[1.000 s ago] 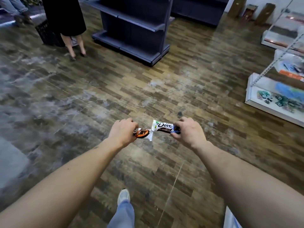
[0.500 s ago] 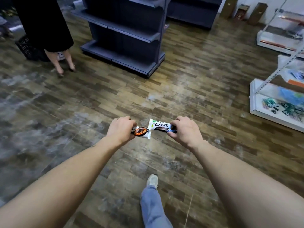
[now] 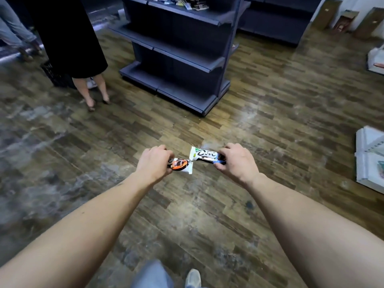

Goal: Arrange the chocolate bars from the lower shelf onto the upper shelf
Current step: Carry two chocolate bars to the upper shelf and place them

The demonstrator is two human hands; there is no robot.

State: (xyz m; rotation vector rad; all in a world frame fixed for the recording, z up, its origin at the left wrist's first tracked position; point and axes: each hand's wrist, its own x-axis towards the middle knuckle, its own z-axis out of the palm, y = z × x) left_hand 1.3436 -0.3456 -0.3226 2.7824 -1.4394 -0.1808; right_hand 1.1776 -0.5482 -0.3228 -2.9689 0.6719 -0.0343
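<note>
Gripping chocolate bars (image 3: 204,157), left hand (image 3: 152,162), right hand (image 3: 235,162)

"Dove" reads on the white chocolate bar (image 3: 204,157) in the right hand (image 3: 235,163)

The scene is moderately lit by soft, diffuse indoor light, brighter toward the upper right of the frame where the pale wall (image 3: 351,5) shows. The glossy wooden floor (image 3: 270,104) carries broad whitish sheen, strongest at left centre and just above the middle. The dark shelving unit (image 3: 178,57) at top centre stays murky, with little detail in its recesses. Wide-angle distortion bows the lines at the frame's edges and stretches the forearms at the bottom corners. The whole picture is slightly soft; the shoe (image 3: 192,277) and trouser leg at the bottom edge are blurred, and the white wrapper (image 3: 202,154) held at centre glares a little.
</note>
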